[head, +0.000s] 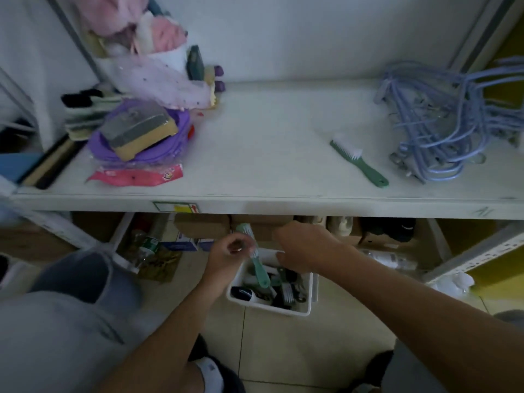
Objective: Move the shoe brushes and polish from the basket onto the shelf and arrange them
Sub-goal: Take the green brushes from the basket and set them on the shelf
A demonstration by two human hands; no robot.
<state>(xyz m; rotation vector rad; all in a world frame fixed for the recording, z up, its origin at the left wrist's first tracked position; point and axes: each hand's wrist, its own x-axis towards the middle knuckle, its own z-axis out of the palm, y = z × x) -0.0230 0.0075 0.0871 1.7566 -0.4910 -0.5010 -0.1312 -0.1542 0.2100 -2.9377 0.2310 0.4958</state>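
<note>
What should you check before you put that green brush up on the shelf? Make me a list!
1. Left hand grips the held brush: ok, fingers are curled round it near the bristles.
2. Held brush is out of the basket: cannot tell, its handle end overlaps the basket in this view.
3. Bare space on the shelf: ok, the middle is free.
4. Room beside the shelf brush: ok.
5. Hangers are away from that space: ok, they lie at the right end.
6. Right hand is out of the way: not ok, it hangs over the basket close to the held brush.
</note>
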